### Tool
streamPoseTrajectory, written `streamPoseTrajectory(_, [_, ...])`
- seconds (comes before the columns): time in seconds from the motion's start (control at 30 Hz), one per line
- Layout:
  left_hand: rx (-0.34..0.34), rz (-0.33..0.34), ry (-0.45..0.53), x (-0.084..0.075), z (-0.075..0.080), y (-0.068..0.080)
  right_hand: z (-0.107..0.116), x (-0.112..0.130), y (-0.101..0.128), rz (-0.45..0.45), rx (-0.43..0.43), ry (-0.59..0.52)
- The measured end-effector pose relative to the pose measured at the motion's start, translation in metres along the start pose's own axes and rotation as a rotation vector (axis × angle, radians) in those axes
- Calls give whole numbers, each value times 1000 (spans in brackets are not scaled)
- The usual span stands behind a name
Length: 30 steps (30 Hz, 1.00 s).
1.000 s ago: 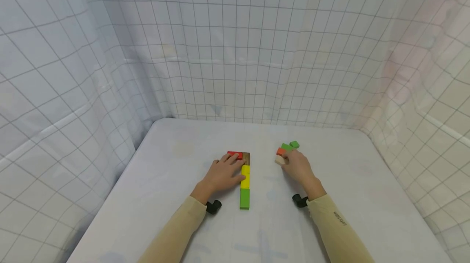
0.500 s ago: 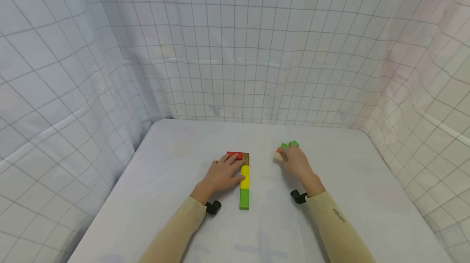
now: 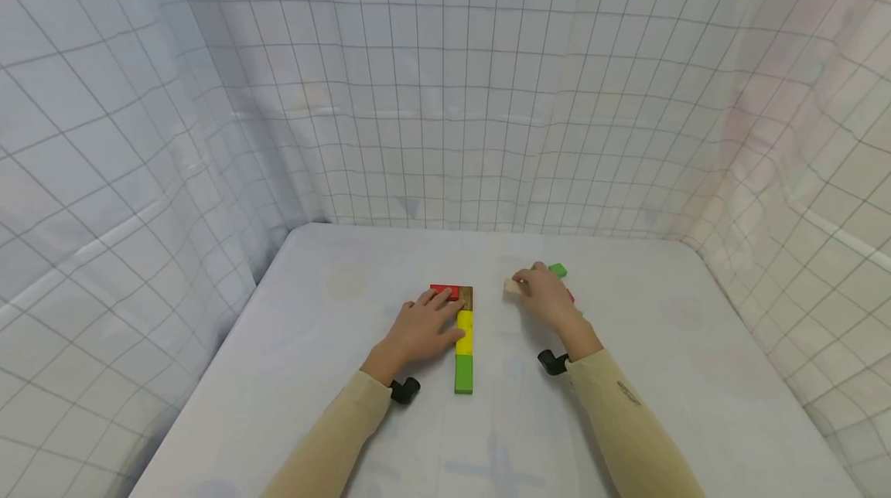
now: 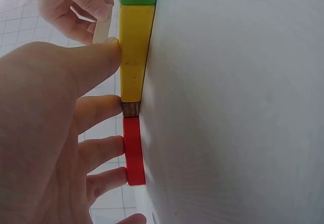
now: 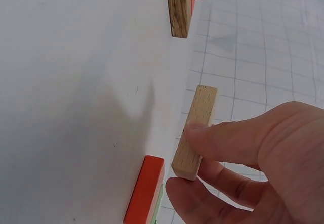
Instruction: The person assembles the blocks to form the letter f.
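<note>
right hand [image 3: 550, 298]: I have it pinching the plain wood block [image 5: 195, 132], thumb on one broad face, fingers curled under the other; block is lifted off the table [image 3: 334, 343], between the spare pile and the laid row.
left hand [image 3: 418, 328]: fingers fairly straight, pressing down on the row; thumb on yellow block [image 4: 134, 52], fingertips on red block [image 4: 132, 150] and brown block [image 4: 130, 108].
row: green block [image 3: 463, 373], yellow, brown end to end; red lies touching brown, turned off to the left.
spares: orange-red block [image 5: 146, 189] flat on a green one, under my right hand.
handling guess: rigid, light, smooth unfinished wood, not fragile; thin, so could twist in a pinch.
grip spot: mid-length on broad faces, ends left free.
</note>
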<state>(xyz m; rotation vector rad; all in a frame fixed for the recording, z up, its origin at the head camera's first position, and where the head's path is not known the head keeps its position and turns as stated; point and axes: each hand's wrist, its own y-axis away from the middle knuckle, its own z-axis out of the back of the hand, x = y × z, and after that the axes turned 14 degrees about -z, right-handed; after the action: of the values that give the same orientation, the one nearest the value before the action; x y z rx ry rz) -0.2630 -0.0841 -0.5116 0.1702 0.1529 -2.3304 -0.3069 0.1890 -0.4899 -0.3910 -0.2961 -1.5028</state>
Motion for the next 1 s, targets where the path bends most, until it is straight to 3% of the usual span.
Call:
streamPoseTrajectory(0.53, [11,11,-29,2,-2,-3,-15,28,-8,-3,53,4])
streamPoseTrajectory(1.0, [-4,10,-25,3,-4,-3,-35,36,-12,-23,124,-25])
